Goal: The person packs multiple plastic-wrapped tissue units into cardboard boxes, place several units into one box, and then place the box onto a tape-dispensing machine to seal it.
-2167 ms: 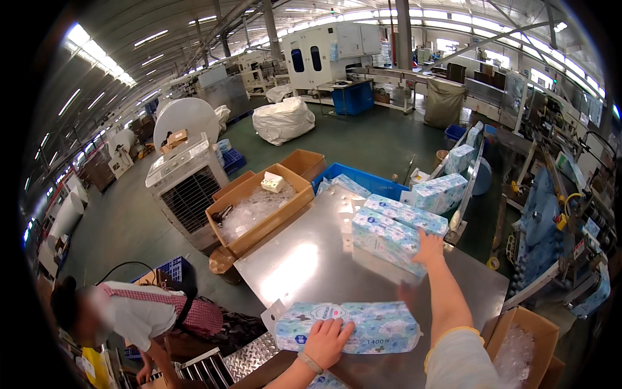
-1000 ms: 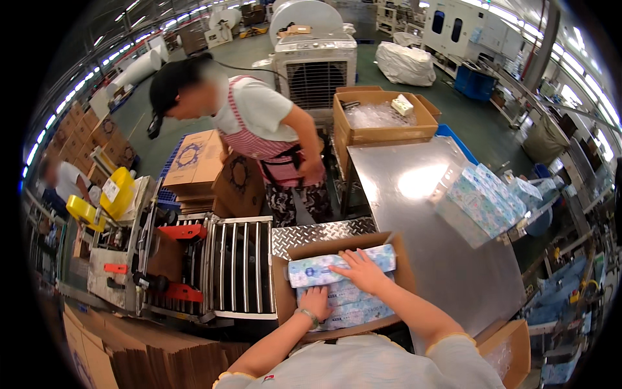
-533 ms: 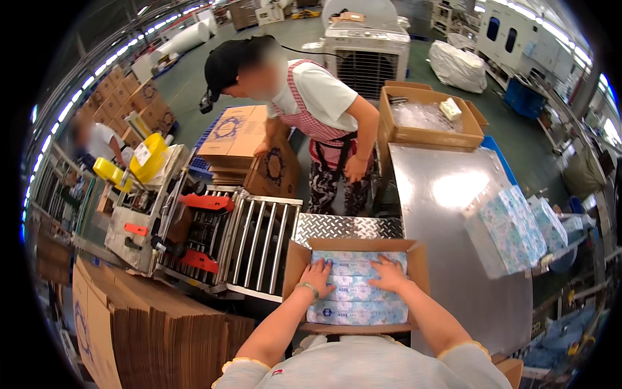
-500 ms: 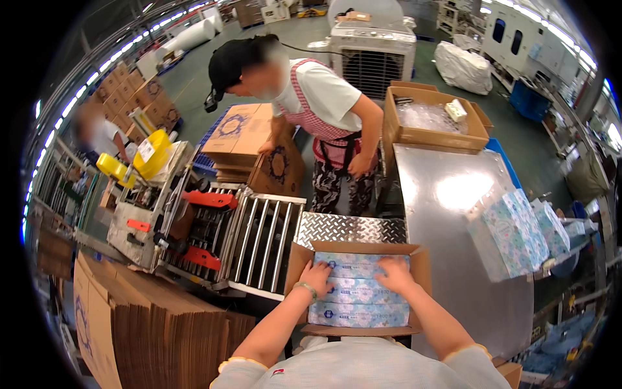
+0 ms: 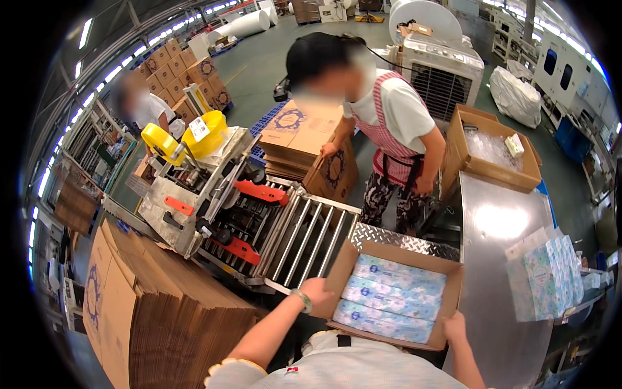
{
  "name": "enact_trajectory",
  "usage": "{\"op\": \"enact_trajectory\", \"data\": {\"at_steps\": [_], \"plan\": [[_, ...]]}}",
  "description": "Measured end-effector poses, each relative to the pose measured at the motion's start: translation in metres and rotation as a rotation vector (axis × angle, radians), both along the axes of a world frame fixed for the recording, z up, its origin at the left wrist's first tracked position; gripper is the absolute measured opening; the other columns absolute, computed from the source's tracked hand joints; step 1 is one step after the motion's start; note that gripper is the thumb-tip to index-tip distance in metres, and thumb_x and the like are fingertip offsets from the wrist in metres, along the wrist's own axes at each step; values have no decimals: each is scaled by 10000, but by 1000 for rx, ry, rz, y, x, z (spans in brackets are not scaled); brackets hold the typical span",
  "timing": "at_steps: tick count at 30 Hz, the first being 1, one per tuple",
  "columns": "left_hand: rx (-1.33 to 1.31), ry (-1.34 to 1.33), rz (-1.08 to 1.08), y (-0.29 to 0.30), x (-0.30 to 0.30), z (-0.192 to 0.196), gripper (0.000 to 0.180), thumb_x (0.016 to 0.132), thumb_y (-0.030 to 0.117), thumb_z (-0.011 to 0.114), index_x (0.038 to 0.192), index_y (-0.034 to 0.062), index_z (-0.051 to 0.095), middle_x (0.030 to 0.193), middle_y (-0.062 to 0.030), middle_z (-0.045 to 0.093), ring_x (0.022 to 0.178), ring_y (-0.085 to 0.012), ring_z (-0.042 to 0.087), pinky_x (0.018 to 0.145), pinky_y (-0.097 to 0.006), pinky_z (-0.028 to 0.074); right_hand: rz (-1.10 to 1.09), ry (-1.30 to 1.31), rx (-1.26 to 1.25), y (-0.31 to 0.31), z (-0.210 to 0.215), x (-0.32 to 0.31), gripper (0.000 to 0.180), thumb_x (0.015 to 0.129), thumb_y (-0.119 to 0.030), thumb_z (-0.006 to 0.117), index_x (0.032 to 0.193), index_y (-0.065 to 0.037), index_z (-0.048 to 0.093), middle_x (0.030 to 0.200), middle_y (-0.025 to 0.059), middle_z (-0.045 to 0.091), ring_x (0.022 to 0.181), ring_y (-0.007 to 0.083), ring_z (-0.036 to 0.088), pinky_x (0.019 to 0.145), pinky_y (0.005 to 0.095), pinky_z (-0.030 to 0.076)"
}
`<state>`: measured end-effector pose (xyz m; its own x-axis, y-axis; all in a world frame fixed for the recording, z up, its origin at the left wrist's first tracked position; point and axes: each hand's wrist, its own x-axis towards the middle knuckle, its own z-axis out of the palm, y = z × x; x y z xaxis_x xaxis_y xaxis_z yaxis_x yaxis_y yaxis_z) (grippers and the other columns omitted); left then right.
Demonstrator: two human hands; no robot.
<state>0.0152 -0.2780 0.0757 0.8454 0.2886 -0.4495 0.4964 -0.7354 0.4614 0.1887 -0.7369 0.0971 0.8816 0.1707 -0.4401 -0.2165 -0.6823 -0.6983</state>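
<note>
An open cardboard carton [image 5: 396, 334] stands in front of me, its top flaps up. Inside lie several blue floral packs of tissues [image 5: 392, 295], side by side in rows. At the carton's left wall is my left hand [image 5: 316, 294], a green bracelet on its wrist; its fingers are closed at the flap and partly hidden. My right hand [image 5: 455, 328] grips the right wall near the front corner, thumb toward the inside. Both hands are off the packs.
A roller conveyor [image 5: 310, 241] leads left to a taping machine [image 5: 194, 194] with yellow tape rolls. Flattened cartons [image 5: 175, 318] stand at my left. On the right, a metal table [image 5: 492, 259] bears more packs [image 5: 551, 279]. Across from me a co-worker [image 5: 398, 123] holds a folded carton [image 5: 337, 170].
Both hands have left the tops of the packs and moved outward to the carton's side walls. The carton now sits turned at an angle, and my view has swung left.
</note>
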Motion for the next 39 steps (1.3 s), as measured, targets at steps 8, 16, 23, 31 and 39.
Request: {"op": "enact_trajectory", "data": {"at_steps": [8, 16, 23, 31, 39], "plan": [[65, 30, 91, 178, -62, -9, 805, 890, 466, 679, 1477, -17, 414, 1448, -313, 475, 1307, -428, 529, 1080, -460, 449, 107, -154, 253, 256, -13, -76, 703, 867, 34, 599, 1528, -7, 360, 1455, 252, 524, 1342, 369, 528, 1114, 414, 415], [-21, 249, -721, 187, -62, 32, 1244, 659, 873, 677, 1463, -47, 445, 1419, -312, 483, 1275, -450, 521, 1075, -489, 414, 1213, -505, -395, 380, -45, -52, 1047, 890, -772, 468, 1633, -95, 177, 1699, 154, 149, 1587, 295, 58, 1230, 632, 14], [547, -174, -306, 172, 36, 45, 1000, 691, 460, 871, 1517, 106, 432, 1564, -136, 407, 1467, -306, 333, 1203, -532, 233, 1033, -217, -184, 373, -58, -12, 1170, 757, -642, 749, 1631, -111, 182, 1694, 165, 153, 1581, 336, 62, 1239, 600, 12], [433, -485, 58, 156, 59, 48, 513, 932, 537, 598, 1005, 35, 677, 982, -113, 676, 1041, -322, 611, 1169, -542, 291, 210, 361, 300, 320, -138, -66, 1311, 695, -601, 868, 1624, -89, 98, 1650, 228, 173, 1534, 388, 180, 1165, 628, 263], [485, -244, 115, 86, -34, -50, 756, 987, 603, 456, 1589, 163, 333, 1648, -72, 338, 1528, -283, 288, 1227, -624, 121, 70, 1268, 668, 334, -114, -61, 812, 937, -581, 642, 1562, -177, 316, 1565, 115, 403, 1386, 343, 451, 980, 636, 462]]}}
